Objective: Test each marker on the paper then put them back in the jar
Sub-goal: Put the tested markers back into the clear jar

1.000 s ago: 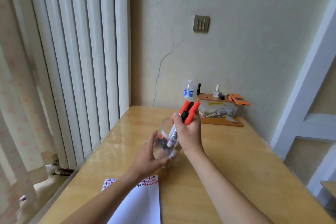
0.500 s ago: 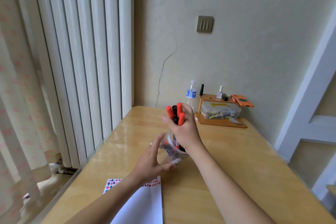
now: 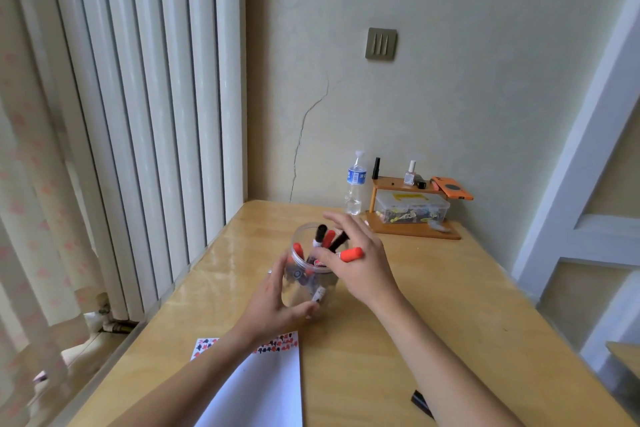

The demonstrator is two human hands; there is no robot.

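A clear jar (image 3: 311, 274) of red and black markers (image 3: 323, 241) stands on the wooden table (image 3: 433, 288), beyond the paper (image 3: 263, 385). The left hand (image 3: 273, 305) grips its side; the right hand (image 3: 360, 260) hovers above, fingers spread.

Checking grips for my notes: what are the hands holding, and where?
Left hand grips the jar by its lower side; right hand holds nothing clearly.

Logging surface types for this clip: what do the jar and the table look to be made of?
Jar: clear, probably plastic, though glass cannot be ruled out; the markers inside show through its wall. Table: light wood or wood veneer with a glossy finish; faint grain shows, and the window light reflects off its left part.
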